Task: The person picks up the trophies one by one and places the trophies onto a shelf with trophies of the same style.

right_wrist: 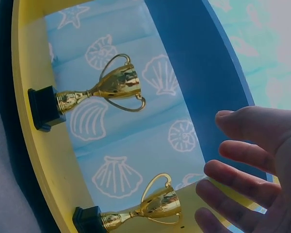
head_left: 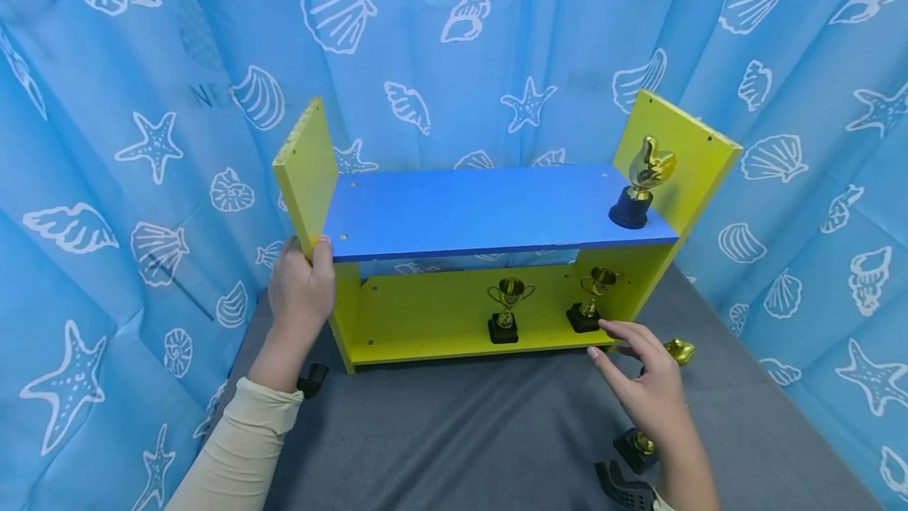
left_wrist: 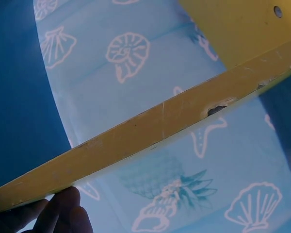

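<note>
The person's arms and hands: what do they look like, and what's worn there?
The left hand and right hand are ungloved. The left sleeve is cream and creased; only a sliver of the right sleeve shows. A black part shows beside each sleeve.

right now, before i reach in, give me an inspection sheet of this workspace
surface: grey cloth, wrinkled
job's things: thumbs-up trophy on the blue upper shelf, right end; left cup trophy and right cup trophy upright on the yellow lower shelf; gold piece and black-based piece on the cloth, partly hidden
clutter: nothing seen
hands: left hand grips the left side panel, whose edge is chipped; right hand holds nothing, fingers apart, near the right cup trophy
cables: nothing seen
surroundings: blue curtain with white sea-life prints
</note>
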`<state>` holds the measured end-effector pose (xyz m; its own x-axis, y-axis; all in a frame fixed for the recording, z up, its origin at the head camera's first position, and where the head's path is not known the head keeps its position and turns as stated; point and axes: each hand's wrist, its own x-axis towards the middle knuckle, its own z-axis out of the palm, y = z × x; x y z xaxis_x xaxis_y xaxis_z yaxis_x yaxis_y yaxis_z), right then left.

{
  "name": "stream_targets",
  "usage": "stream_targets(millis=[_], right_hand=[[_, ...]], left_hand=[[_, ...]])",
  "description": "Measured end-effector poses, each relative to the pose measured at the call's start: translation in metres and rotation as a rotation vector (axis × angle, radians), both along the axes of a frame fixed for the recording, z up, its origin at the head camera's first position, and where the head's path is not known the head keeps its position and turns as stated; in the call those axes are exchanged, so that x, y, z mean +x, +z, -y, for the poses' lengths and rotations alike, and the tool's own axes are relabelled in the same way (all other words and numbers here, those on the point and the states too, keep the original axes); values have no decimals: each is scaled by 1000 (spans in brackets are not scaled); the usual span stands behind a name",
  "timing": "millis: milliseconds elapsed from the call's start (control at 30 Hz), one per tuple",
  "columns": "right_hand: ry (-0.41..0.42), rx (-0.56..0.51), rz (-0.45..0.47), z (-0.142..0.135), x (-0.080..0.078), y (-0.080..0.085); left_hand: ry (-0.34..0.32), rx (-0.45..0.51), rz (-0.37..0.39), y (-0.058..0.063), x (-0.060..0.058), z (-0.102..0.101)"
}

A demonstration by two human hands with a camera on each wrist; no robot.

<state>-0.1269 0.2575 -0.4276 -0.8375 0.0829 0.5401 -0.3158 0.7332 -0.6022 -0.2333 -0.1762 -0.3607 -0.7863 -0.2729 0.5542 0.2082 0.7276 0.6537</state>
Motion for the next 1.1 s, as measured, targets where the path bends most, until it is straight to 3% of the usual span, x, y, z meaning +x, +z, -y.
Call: stream_targets(millis=[533, 1100], right_hand=[[-33, 32, 14, -10, 7, 2], [-72, 75, 43, -22, 19, -1]], left_hand=[[1, 21, -23, 3, -3, 1], [-1, 23, 10, 1, 0, 0]])
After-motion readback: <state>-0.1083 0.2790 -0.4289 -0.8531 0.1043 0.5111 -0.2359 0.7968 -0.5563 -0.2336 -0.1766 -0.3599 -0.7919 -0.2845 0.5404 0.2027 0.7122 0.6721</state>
